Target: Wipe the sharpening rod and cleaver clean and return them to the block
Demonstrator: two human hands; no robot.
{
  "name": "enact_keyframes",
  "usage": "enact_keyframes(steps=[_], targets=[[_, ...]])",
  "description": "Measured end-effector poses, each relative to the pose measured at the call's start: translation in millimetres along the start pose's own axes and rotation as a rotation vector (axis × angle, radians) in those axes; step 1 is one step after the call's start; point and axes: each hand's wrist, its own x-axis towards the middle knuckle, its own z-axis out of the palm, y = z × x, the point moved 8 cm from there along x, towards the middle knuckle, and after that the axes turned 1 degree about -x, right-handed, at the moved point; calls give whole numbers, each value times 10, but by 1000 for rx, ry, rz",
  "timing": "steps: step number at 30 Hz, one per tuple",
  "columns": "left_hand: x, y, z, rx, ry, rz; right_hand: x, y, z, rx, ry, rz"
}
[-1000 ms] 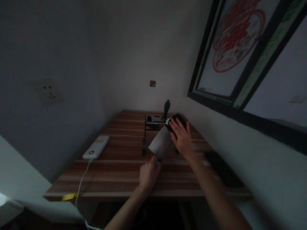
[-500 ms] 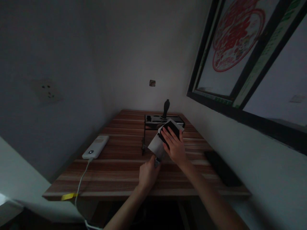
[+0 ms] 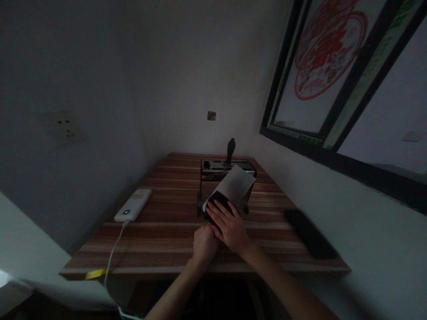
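My left hand [image 3: 205, 242] is closed round the handle of a cleaver, near the front of the table; the fingers hide the handle. The cleaver's broad pale blade [image 3: 237, 183] points away from me and up to the right, in front of a knife rack [image 3: 213, 166]. My right hand [image 3: 231, 229] lies over a folded black cloth [image 3: 216, 200], fingers stretched across it, pressing it on the blade near the handle end. The two hands are close together. A black-handled knife [image 3: 231, 151] stands upright in the rack behind the blade.
A white power bank [image 3: 133, 204] with a white cable [image 3: 113, 253] lies on the wood-grain table [image 3: 160, 231] at left. A dark phone-like slab [image 3: 310, 234] lies at right. Yellow tape [image 3: 96, 274] marks the front edge. Walls and a framed window [image 3: 293, 138] border the table.
My right hand and the black cloth have slid down the blade toward my left hand, uncovering the far part of the blade. My left hand has stayed almost in place.
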Motion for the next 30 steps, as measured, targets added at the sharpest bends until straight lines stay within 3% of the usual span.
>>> enact_keyframes(steps=[14,20,30], targets=[[-21,32,-77,-24,2,-38,63,61,-46,-24,-26,-70],[-21,93,-135,-54,51,5,136,225,-121,-42,1,-34],[-21,91,-130,-27,29,-9,264,567,-303,-103,60,42]])
